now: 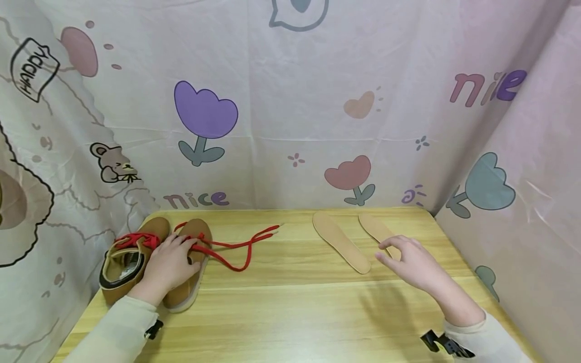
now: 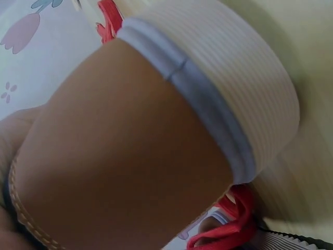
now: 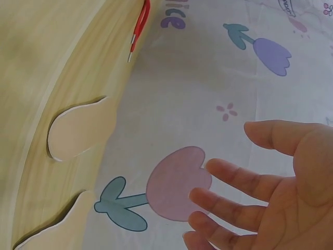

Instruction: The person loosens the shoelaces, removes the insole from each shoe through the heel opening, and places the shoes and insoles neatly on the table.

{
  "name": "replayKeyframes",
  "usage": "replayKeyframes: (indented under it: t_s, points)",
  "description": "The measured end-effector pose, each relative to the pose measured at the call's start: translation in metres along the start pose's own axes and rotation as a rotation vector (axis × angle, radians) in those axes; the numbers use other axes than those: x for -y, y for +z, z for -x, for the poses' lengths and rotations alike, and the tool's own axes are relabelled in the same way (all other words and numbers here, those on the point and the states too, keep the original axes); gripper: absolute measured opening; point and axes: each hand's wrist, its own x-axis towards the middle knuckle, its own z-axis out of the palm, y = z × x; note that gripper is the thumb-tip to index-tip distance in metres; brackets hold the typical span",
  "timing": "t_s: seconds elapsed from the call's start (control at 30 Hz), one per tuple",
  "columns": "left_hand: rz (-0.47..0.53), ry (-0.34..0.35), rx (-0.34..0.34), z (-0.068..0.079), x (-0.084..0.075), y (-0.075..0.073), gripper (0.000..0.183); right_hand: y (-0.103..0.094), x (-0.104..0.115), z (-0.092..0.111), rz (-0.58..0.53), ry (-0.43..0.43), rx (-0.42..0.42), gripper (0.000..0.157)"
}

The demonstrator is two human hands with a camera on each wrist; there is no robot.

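My left hand (image 1: 170, 264) lies over the brown shoe (image 1: 183, 292) with undone red laces (image 1: 236, 267) and grips it around its upper part. In the left wrist view the shoe's brown heel (image 2: 125, 140) and pale ribbed sole (image 2: 244, 67) fill most of the frame; fingers (image 2: 21, 125) show at its left side. My right hand (image 1: 410, 262) hovers over the right side of the table, fingers apart, holding nothing. Near it are two tan insoles, one insole (image 1: 342, 244) in plain sight and the other insole (image 1: 374, 229) partly covered by the hand.
A second brown shoe (image 1: 115, 287) with red laces stands at the table's left edge, beside the gripped one. The wooden table (image 1: 281, 312) is bordered by a printed curtain (image 1: 290, 101) at the back and both sides.
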Motion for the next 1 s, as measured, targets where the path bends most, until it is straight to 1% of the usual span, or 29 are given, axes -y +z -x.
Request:
replayKeyframes:
  t_s: [0.2,0.33,0.43,0.53,0.67,0.83,1.0]
  points:
    - [0.001,0.012,-0.004,-0.001,0.002,-0.003,0.063,0.001,-0.003,-0.001,0.002,0.002,0.007,0.040]
    - [0.001,0.022,-0.012,-0.001,0.001,-0.002,0.064,0.001,-0.004,-0.003,-0.004,-0.003,0.009,0.039]
    - [0.005,0.033,-0.025,0.000,-0.001,-0.001,0.063,0.001,-0.004,-0.005,-0.007,-0.009,0.007,0.038]
    - [0.009,0.052,-0.047,0.002,-0.006,-0.005,0.060,0.001,-0.004,-0.007,-0.005,-0.020,-0.002,0.037]
    - [0.028,0.084,-0.069,0.003,-0.018,-0.010,0.055,0.005,-0.004,-0.012,0.002,-0.059,-0.024,0.033]
    - [0.049,0.134,-0.097,0.002,-0.042,-0.013,0.053,0.013,0.001,-0.019,-0.006,-0.110,-0.055,0.026]
    - [0.070,0.168,-0.106,-0.001,-0.065,-0.013,0.055,0.017,0.010,-0.024,0.005,-0.142,-0.079,0.025]
